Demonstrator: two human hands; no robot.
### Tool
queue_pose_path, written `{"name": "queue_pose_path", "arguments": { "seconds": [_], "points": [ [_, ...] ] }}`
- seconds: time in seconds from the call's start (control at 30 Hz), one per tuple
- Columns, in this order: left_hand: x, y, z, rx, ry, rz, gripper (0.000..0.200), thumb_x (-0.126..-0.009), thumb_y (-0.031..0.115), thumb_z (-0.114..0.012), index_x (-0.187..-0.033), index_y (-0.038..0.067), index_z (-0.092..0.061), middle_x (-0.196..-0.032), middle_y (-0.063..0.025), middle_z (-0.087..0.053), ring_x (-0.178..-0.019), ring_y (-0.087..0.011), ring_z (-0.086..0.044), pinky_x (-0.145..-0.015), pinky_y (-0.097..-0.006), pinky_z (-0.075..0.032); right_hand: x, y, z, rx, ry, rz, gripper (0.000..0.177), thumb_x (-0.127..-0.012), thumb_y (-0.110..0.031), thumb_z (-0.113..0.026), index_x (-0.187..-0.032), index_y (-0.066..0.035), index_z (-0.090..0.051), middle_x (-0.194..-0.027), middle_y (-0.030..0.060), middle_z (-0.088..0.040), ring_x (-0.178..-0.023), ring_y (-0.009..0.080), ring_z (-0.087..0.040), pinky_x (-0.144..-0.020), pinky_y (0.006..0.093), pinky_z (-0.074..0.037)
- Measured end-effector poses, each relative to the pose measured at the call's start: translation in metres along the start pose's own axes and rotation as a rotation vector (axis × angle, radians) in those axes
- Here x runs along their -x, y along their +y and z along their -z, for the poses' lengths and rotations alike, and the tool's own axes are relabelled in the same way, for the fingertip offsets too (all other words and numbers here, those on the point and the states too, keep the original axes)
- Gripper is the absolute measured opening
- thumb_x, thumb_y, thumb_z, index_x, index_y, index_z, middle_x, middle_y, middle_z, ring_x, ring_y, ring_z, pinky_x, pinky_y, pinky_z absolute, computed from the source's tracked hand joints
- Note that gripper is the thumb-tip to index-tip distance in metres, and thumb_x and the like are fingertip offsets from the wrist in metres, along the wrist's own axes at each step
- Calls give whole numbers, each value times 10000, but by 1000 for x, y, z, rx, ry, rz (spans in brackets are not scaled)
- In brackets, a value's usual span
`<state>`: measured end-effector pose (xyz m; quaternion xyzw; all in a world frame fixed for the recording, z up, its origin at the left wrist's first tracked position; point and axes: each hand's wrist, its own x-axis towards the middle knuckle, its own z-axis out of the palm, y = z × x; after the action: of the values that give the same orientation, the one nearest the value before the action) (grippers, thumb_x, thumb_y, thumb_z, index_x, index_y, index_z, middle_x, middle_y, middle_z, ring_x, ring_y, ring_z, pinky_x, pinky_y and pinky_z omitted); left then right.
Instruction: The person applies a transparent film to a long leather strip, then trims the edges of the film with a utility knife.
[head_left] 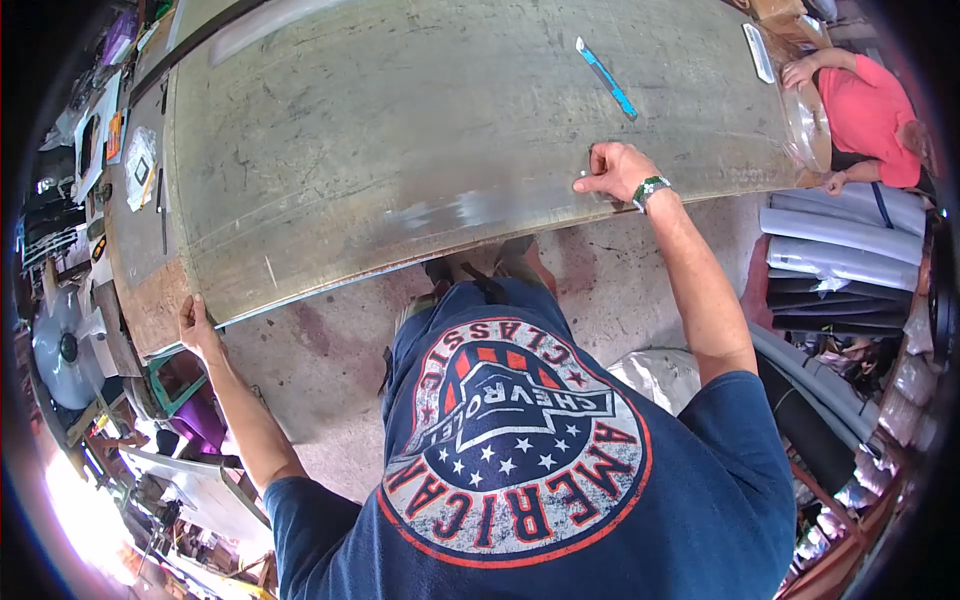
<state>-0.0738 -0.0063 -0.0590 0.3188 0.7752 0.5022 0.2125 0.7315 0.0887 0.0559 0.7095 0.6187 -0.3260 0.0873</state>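
Observation:
A large worn grey-green work table (pixel 450 110) stretches across in front of me. My left hand (pixel 198 328) is at the near left edge of the table, its fingers closed around the edge by the corner. Over the near part of the tabletop, my right hand (pixel 618 172) is closed in a pinch, thumb and forefinger curled toward each other. A tiny white spot shows at those fingertips, too small to name. Beyond that hand lies a blue snap-off utility knife (pixel 607 80), apart from both hands.
At the far right, a person in a red shirt (pixel 862 115) has a hand on the table's end, near a white rectangular piece (pixel 759 53). Rolls of sheet material (pixel 845 235) are stacked on the right. Papers, a plastic bag (pixel 141 165) and tools crowd the left.

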Motion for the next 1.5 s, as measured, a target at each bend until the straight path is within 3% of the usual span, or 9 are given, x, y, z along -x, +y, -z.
{"name": "queue_pose_path", "arguments": {
  "seconds": [0.3, 0.43, 0.5, 0.57, 0.67, 0.77, 1.0, 1.33, 1.5],
  "points": [
    [-2, 15, 5, -101, -61, 23, 334, -959, 220, -766, -1194, -5, -688, -1017, -31, -694, -921, -116, -613, -843, -262, -493, -1, -2, 2, 71, -46, -51, 496, -705, -510, -893, -878, -97, -680, -925, 113, -762, -911, 303, -731, -796, 440, -547],
    [46, 119, -47, -821, 465, -53, 527, -874, 331, -822, -1213, -39, -662, -1121, -176, -724, -1006, -289, -680, -911, -401, -529, -1, -4, 10, 96, -8, -14, 516, -692, -538, -893, -895, -111, -687, -946, 101, -764, -943, 313, -728, -842, 442, -541],
    [35, 134, -96, -680, 152, -437, 619, -876, 395, -793, -1290, -38, -639, -1225, -250, -686, -1135, -359, -660, -977, -453, -523, 5, -3, 7, 80, -2, -12, 503, -699, -537, -890, -894, -120, -687, -940, 98, -764, -940, 312, -729, -859, 436, -537],
    [164, 270, -205, -586, -380, -592, 487, -908, 321, -748, -1309, 58, -664, -1367, -183, -624, -1288, -346, -571, -1086, -459, -456, 9, 0, 0, 89, -24, -21, 494, -708, -539, -886, -895, -127, -687, -950, 94, -766, -945, 309, -730, -865, 436, -536],
    [249, 296, -324, -399, -1226, -928, 495, -786, 203, -822, -1268, 222, -707, -1559, -90, -494, -1489, -345, -333, -1221, -502, -276, 1, 0, 4, 117, -3, 16, 501, -708, -554, -882, -907, -136, -690, -980, 91, -770, -981, 307, -731, -887, 445, -535],
    [296, 297, -397, -355, -1502, -1158, 530, -737, 175, -843, -1246, 255, -721, -1663, -71, -341, -1530, -401, -225, -1235, -559, -214, 4, -3, 8, 127, -17, -4, 524, -702, -564, -883, -933, -132, -697, -1006, 101, -773, -1020, 310, -730, -917, 450, -534],
    [303, 294, -436, -470, -1647, -1217, 545, -713, 148, -857, -1216, 332, -755, -1713, -78, -219, -1556, -440, -138, -1242, -604, -165, 3, 1, 1, 134, 39, -13, 618, -685, -565, -890, -1091, -128, -727, -1140, 119, -757, -1138, 313, -701, -1004, 467, -496],
    [298, 295, -438, -593, -1661, -1208, 562, -729, 219, -870, -1238, 415, -737, -1725, -51, -185, -1572, -455, -78, -1241, -651, -194, 1, 27, 1, 124, 129, 147, 551, -745, -554, -818, -1025, -87, -734, -956, 168, -756, -963, 376, -723, -949, 496, -513],
    [299, 295, -437, -558, -1661, -1194, 534, -721, 237, -874, -1214, 397, -746, -1729, -39, -177, -1573, -454, -77, -1252, -630, -194, -44, 75, 5, -11, 770, 95, 488, -856, -508, -750, -1051, -67, -674, -1002, 142, -670, -966, 373, -641, -861, 503, -512]
  ]
}}
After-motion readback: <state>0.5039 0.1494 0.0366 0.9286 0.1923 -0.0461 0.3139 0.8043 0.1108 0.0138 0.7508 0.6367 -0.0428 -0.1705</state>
